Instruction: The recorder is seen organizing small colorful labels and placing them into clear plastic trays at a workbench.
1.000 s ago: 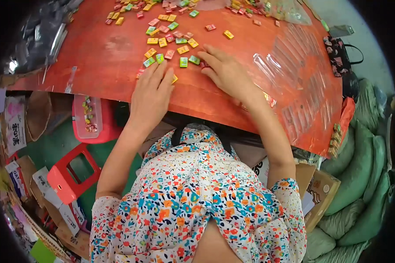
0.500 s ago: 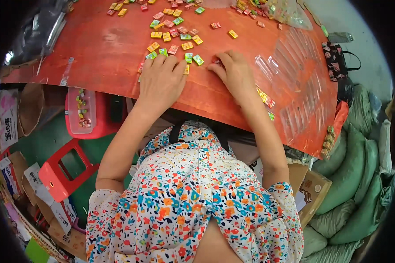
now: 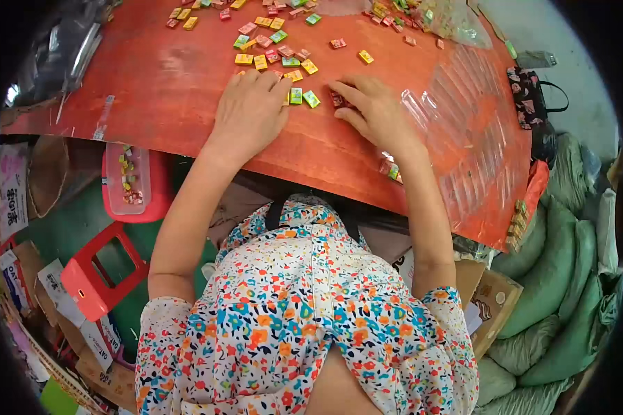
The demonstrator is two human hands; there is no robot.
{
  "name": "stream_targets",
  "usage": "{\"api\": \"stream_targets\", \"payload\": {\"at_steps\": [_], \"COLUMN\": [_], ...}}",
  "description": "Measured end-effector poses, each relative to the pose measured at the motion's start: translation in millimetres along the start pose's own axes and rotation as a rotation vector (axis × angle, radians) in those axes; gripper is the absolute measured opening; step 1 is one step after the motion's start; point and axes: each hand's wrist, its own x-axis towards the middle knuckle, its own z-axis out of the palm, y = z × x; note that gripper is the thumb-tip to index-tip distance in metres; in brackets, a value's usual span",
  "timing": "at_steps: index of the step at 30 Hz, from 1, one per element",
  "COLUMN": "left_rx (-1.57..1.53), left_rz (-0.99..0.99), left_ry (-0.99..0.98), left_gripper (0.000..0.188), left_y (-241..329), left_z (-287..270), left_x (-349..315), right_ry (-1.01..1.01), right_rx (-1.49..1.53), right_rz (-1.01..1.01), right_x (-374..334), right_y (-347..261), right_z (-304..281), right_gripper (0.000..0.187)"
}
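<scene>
Many small flat boxes, yellow, green, pink and red, lie on the red table (image 3: pixel 166 104). My left hand (image 3: pixel 253 111) is palm down at the near side of the scatter, its fingers bent together and the tips hidden against the boxes. What it grips, if anything, is covered. A green box (image 3: pixel 296 95) and a second green box (image 3: pixel 311 99) lie between my hands. My right hand (image 3: pixel 375 114) is closed, thumb and fingers around a small dark red box (image 3: pixel 337 99) at the tabletop. Beside my right wrist, a short row of boxes (image 3: pixel 389 167) is partly hidden.
Clear plastic trays (image 3: pixel 474 131) cover the table's right side. A plastic bag (image 3: pixel 457 21) with more boxes lies at the far right. Left below the table edge, a clear tub (image 3: pixel 128 194) sits on a red stool; another red stool (image 3: pixel 104 270) stands nearer. Green sacks (image 3: pixel 554 277) are at right.
My left hand has shifted slightly left and away from me, covering boxes that showed by its fingertips. My right hand has moved slightly right, and the red box shows more.
</scene>
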Motion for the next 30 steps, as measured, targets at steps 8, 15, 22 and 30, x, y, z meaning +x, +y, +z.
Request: {"api": "stream_targets", "payload": {"at_steps": [8, 15, 22, 30], "left_rx": [-0.229, -0.299, -0.410, -0.372], "left_rz": [-0.015, -0.118, -0.085, -0.054], "left_ry": [-0.232, -0.242, -0.197, -0.271], "left_gripper": [0.028, 0.035, 0.037, 0.028], "left_y": [-3.6, 14.1, 13.9, 5.0], "left_z": [6.5, 13.2, 8.6, 9.8], "left_x": [17.3, 7.8, 5.3, 3.4], "right_ry": [-0.097, -0.113, -0.123, 0.091], "right_rx": [0.186, 0.208, 0.196, 0.000], "right_rz": [0.128, 0.124, 0.249, -0.033], "right_x": [3.6, 0.4, -1.5, -4.7], "right_y": [3.0, -2.4, -7.3, -31.8], "right_z": [-0.1, 3.1, 1.5, 7.4], "right_gripper": [0.037, 0.034, 0.036, 0.035]}}
